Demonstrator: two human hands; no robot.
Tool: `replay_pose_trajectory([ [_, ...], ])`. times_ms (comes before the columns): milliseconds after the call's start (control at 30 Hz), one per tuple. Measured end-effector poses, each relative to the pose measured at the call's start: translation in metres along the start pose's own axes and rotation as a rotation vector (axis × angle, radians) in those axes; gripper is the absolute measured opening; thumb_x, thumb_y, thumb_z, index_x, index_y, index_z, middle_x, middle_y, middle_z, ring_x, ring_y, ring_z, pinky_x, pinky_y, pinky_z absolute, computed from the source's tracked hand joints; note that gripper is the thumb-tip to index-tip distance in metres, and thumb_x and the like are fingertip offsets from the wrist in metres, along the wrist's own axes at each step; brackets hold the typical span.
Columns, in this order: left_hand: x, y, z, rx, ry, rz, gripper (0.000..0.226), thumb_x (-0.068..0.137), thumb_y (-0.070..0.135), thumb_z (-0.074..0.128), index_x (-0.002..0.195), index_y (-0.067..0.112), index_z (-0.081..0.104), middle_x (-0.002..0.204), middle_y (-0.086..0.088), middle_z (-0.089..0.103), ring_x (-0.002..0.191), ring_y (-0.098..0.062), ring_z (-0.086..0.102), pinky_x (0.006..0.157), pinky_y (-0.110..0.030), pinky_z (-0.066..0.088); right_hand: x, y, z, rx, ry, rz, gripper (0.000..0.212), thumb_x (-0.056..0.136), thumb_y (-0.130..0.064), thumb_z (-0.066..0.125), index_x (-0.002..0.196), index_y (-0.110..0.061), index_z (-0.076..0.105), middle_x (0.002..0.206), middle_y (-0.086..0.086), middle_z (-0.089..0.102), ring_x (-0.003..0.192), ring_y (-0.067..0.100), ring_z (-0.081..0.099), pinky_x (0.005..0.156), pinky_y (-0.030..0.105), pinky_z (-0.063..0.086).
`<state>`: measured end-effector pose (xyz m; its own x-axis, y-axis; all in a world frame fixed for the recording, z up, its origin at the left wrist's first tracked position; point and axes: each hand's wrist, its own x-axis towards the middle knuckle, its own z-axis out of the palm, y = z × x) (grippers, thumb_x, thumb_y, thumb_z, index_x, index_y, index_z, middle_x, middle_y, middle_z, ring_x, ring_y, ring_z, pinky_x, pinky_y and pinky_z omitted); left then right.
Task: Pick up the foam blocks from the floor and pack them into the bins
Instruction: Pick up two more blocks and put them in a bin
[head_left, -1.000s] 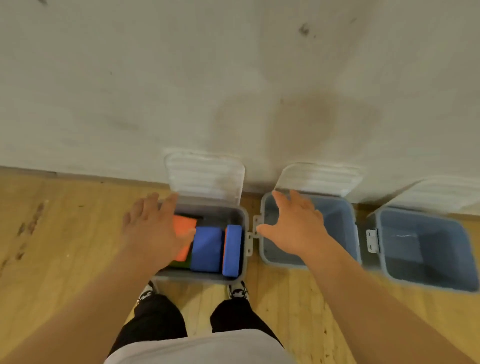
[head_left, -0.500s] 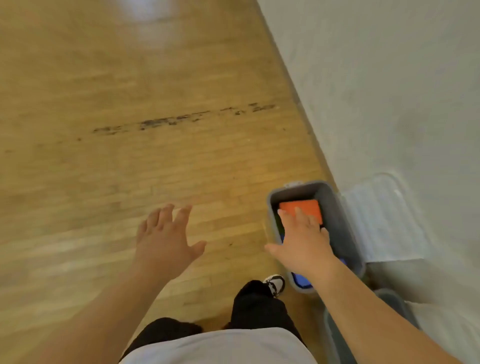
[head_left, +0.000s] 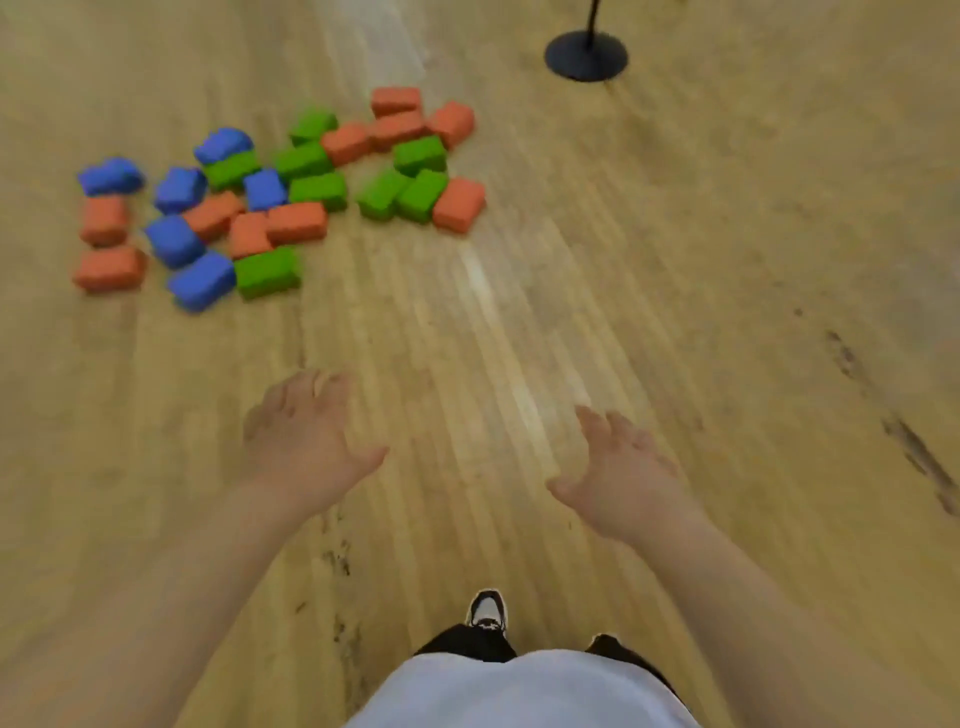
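Wooden floor (head_left: 675, 270) fills the view now; wall and bins have dropped out of sight with the turn. Foam blocks (head_left: 280, 202) lie scattered well ahead-left of the left hand (head_left: 306, 447). It and the right hand (head_left: 623, 478) are spread wide and empty, so probably another pickup trip.

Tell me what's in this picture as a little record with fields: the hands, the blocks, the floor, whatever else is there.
Floor: light wood boards with dark scuff marks
Left hand: open, fingers spread, holding nothing
Right hand: open, empty too
Foam blocks: loose pile of orange, blue and green ones on the boards, ahead and to the person's left, neither hand touching them
Bins: not in view
Other: black round stand base at the top; one shoe near the bottom
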<state>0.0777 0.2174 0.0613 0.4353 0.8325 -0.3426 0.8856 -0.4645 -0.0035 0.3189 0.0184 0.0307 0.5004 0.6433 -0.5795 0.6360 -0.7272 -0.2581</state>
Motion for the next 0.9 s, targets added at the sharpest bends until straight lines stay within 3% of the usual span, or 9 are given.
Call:
replay_pose_trajectory([
  [133, -0.018, -0.074, 0.005, -0.093, -0.005, -0.244, 0.102, 0.081, 0.087, 0.040, 0.160, 0.034, 0.003, 0.167, -0.010, 0.012, 0.153, -0.035, 0.012, 0.123, -0.053, 0.019, 0.057, -0.102, -0.025, -0.167, 0.004, -0.266, 0.097, 0.086, -0.067, 0.058, 0.161, -0.038, 0.003, 0.170, 0.004, 0.010, 0.155, 0.032, 0.015, 0.120, 0.059, 0.025],
  [300, -0.006, -0.093, 0.005, -0.200, -0.065, -0.456, 0.100, 0.086, 0.080, 0.046, 0.161, 0.035, -0.004, 0.168, -0.011, 0.004, 0.154, -0.036, 0.003, 0.125, -0.054, 0.011, 0.118, -0.179, -0.046, -0.306, -0.051, -0.472, 0.096, 0.085, -0.069, 0.058, 0.161, -0.038, 0.007, 0.170, 0.005, 0.010, 0.155, 0.033, 0.014, 0.120, 0.061, 0.025],
  [633, 0.145, -0.027, -0.057, -0.297, -0.018, -0.507, 0.098, 0.086, 0.077, 0.049, 0.161, 0.036, 0.001, 0.168, -0.010, 0.005, 0.154, -0.035, 0.003, 0.124, -0.056, 0.013, 0.275, -0.213, -0.166, -0.401, -0.085, -0.596, 0.096, 0.085, -0.069, 0.060, 0.161, -0.037, 0.010, 0.170, 0.005, 0.012, 0.154, 0.033, 0.018, 0.121, 0.057, 0.025],
  [900, 0.227, -0.043, -0.093, -0.317, -0.023, -0.537, 0.097, 0.087, 0.075, 0.051, 0.160, 0.038, 0.001, 0.168, -0.007, 0.006, 0.154, -0.032, 0.003, 0.123, -0.055, 0.012, 0.361, -0.283, -0.204, -0.433, -0.133, -0.653, 0.098, 0.085, -0.067, 0.062, 0.161, -0.036, 0.010, 0.169, 0.006, 0.013, 0.153, 0.034, 0.019, 0.120, 0.059, 0.026],
])
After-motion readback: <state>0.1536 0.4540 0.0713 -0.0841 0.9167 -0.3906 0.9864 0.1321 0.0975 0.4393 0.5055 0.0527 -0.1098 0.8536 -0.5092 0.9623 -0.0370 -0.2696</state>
